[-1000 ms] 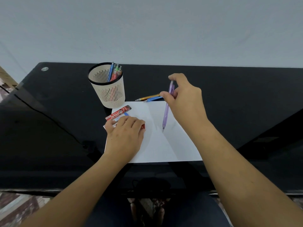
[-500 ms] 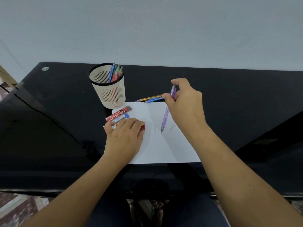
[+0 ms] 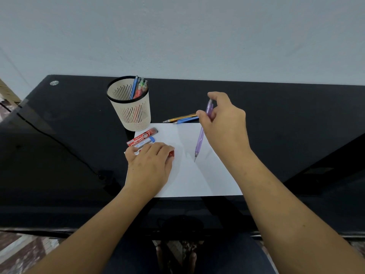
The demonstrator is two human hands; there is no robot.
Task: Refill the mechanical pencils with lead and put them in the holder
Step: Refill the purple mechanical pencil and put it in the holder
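My right hand (image 3: 223, 123) grips a purple mechanical pencil (image 3: 200, 142) near its top end, the tip pointing down just above the white paper sheet (image 3: 189, 175). My left hand (image 3: 150, 165) lies palm down on the sheet's left side, covering a red lead case (image 3: 171, 154) whose end pokes out by the fingers. A red lead box (image 3: 142, 137) and a blue-capped lead tube (image 3: 145, 141) lie just beyond that hand. The beige mesh holder (image 3: 130, 109) stands behind them with several pencils (image 3: 138, 89) inside. Two more pencils, orange (image 3: 180, 118) and blue (image 3: 185, 120), lie beyond the sheet.
The black glass desk (image 3: 59, 145) ends at a grey wall behind. Its front edge runs just below the paper, with my legs under it. A dark cable (image 3: 59, 143) crosses the desk's left side.
My right hand has shifted the purple pencil slightly, its tip dropping closer to the paper. My left hand has stayed on the lead case.
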